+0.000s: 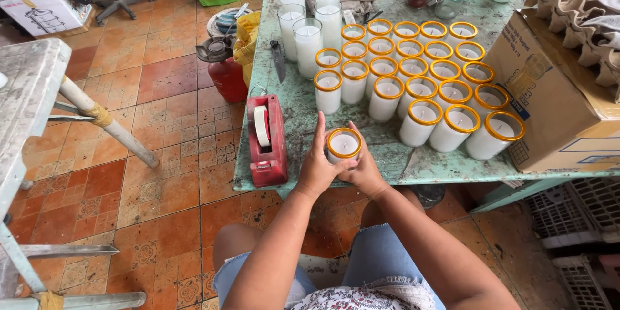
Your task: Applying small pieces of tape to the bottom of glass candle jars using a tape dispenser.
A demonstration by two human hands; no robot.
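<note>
Both hands [341,168] (cupped) around candle [343,144]

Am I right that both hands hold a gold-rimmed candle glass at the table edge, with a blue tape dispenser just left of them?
Not quite: the tape dispenser is red, not blue, as the head view shows. Both the left hand and right hand do hold the candle glass.

Both bare forearms reach forward and angle in toward each other. Left hand [316,166] and right hand [363,169] are cupped facing one another, fingers curled, thumbs nearly meeting.
</note>
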